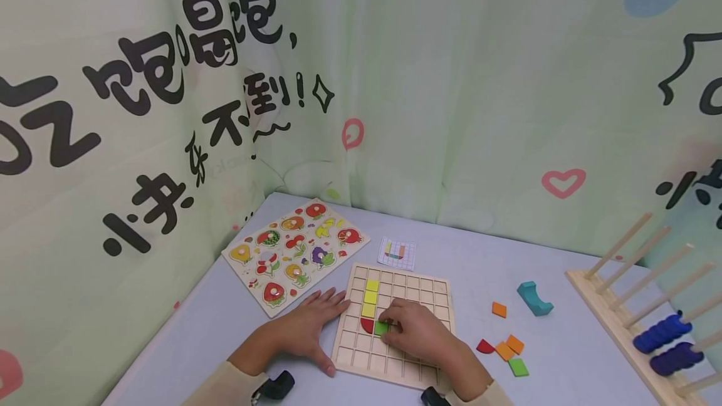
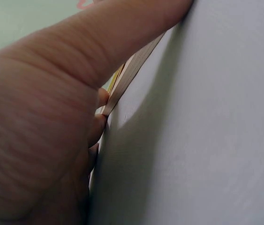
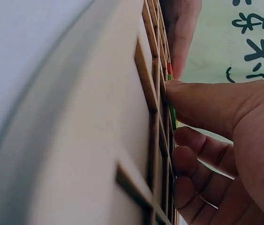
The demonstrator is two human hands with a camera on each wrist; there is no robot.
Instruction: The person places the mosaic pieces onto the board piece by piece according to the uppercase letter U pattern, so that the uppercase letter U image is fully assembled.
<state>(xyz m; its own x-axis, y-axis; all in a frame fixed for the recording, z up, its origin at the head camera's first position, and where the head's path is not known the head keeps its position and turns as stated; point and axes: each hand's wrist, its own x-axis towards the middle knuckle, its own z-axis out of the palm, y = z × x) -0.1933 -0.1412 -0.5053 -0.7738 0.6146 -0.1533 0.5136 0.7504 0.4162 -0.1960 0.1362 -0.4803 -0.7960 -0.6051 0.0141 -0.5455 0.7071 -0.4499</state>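
A wooden grid board [image 1: 361, 354] lies on the table under both hands. Three yellow square tiles [image 1: 370, 297] stand in a column in its cells, with a red rounded tile [image 1: 367, 326] just below them. Beside the red one, a green square tile [image 1: 380, 329] sits at a cell, between the thumb and index finger of my right hand [image 1: 422, 334]. In the right wrist view the thumb [image 3: 207, 101] meets the green tile and the other fingers curl against the board. My left hand [image 1: 307, 326] rests with spread fingers along the board's left edge.
A card with a grid pattern [image 1: 397, 253] lies behind the board, and a fruit puzzle [image 1: 307, 257] at the back left. To the right are several orange tiles [image 1: 499, 309], a red tile [image 1: 485, 346], a green tile [image 1: 518, 367], a teal arch [image 1: 534, 299] and a wooden peg rack [image 1: 615, 321].
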